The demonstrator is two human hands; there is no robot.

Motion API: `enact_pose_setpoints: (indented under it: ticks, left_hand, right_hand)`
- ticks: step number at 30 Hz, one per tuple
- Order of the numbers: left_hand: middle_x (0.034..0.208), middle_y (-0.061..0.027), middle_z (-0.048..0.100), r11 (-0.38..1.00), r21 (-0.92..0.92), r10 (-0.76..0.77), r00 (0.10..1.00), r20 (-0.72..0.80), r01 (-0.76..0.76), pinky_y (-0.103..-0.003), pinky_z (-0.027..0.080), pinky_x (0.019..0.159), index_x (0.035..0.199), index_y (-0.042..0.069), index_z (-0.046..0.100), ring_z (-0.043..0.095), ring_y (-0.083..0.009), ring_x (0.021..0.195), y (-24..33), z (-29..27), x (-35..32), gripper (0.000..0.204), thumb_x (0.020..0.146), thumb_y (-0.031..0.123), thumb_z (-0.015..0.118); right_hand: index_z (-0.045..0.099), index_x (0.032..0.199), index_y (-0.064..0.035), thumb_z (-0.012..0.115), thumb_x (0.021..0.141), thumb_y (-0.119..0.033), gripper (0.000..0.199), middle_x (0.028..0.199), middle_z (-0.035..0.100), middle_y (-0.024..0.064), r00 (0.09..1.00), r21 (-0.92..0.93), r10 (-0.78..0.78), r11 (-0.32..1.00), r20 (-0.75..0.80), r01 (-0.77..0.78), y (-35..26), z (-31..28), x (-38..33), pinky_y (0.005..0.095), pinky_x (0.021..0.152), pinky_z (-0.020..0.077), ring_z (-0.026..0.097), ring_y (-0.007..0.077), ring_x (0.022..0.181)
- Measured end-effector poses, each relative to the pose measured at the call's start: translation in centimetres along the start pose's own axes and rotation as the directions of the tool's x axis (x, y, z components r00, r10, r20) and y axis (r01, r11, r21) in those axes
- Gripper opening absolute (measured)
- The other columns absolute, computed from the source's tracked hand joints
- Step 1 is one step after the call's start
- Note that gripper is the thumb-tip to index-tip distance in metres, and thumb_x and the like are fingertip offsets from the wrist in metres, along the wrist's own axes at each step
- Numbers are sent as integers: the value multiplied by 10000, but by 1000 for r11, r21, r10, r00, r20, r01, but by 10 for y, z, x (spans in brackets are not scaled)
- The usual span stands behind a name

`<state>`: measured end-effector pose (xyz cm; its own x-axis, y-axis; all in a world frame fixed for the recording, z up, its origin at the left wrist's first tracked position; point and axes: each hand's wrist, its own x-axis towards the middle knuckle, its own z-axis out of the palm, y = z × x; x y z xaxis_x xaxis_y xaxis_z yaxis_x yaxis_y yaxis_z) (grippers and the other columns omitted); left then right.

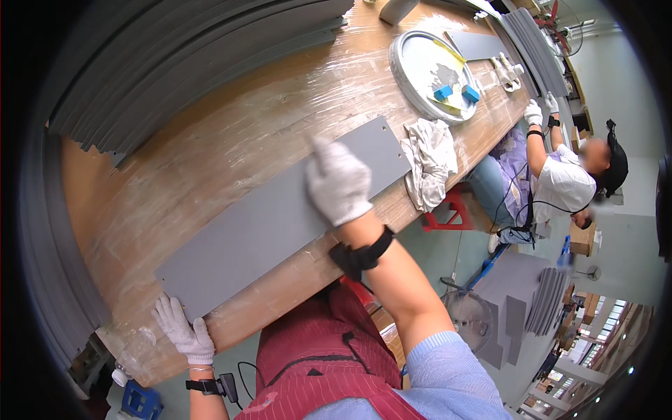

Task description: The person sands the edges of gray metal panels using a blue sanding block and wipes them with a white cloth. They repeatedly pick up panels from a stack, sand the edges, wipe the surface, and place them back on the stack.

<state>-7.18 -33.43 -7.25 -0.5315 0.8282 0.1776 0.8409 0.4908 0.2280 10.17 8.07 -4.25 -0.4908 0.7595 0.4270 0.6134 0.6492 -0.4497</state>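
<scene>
A long grey panel (273, 217) with small holes near its ends lies slantwise on the wooden table before me. My left hand (183, 330), in a white glove, rests at the panel's near-left end. Its fingers are spread on the tabletop, and its thumb is beside the panel's edge. Over the right half of the panel is my right hand (339, 180), also gloved and partly blurred. Its fingers look curled closed; whatever they may hold cannot be made out. A crumpled white cloth (428, 161) lies just off the panel's right end.
Grey panels (189, 63) are stacked along the table's far left. A round white lid (413, 77) with grey paste and blue blocks (470, 93) stands beyond the cloth. Plastic film covers the tabletop (245, 140). At right, a co-worker (560, 182) works near a red stool (451, 210).
</scene>
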Motion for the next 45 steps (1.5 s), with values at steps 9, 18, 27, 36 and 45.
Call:
enact_pose_setpoints:
  ticks: [9, 18, 27, 36, 45]
  left_hand:
    - [1530, -248, 405, 989, -18, -144, 987, 77, 146, -565, 168, 1214, 1446, 0, 477, 330, -433, 1445, 13, -14, -1, 611, 976, 387, 520]
    - [1552, -285, 335, 970, 231, -97, 989, 111, 70, -579, 154, 1209, 1446, -12, 451, 284, -480, 1443, 123, -2, 91, 616, 948, 335, 554]
    - [1539, -241, 384, 863, -352, 455, 860, 230, -362, -583, 115, 1221, 1408, 35, 522, 316, -404, 1455, 371, 102, 261, 736, 850, 500, 640]
    - [1542, -257, 357, 995, 70, 40, 932, 361, -70, -613, 145, 1194, 1432, 46, 483, 308, -455, 1427, 221, 33, 194, 742, 869, 516, 597]
    - [1607, -233, 257, 862, 157, -503, 853, 140, 482, -539, 81, 1221, 1487, 113, 467, 221, -465, 1469, 10, -3, 5, 559, 1046, 437, 353]
  right_hand:
    - [651, 1094, -119, 633, 868, -185, 236, 819, 654, 122, 996, -87, 29, 996, 85, -21, 78, -15, 25, 424, 651, 555, 675, 321, 706]
    - [621, 1306, -63, 640, 904, -240, 440, 1093, 699, 187, 996, -89, 77, 993, -50, -81, 150, -88, 83, 457, 947, 512, 671, 363, 1030]
    - [645, 1308, -77, 687, 837, -145, 477, 1283, 630, 195, 981, -310, 125, 948, 151, -73, 204, -119, -31, 495, 1042, 428, 571, 405, 1206]
    - [681, 1228, -35, 636, 811, 3, 421, 1193, 670, 175, 945, -253, 316, 924, 87, -286, 249, -129, -36, 412, 995, 474, 624, 339, 1092]
    - [505, 1388, 54, 541, 1003, -180, 452, 1379, 573, 216, 880, 321, 382, 827, 282, -462, 133, -82, 22, 363, 1008, 515, 609, 290, 1202]
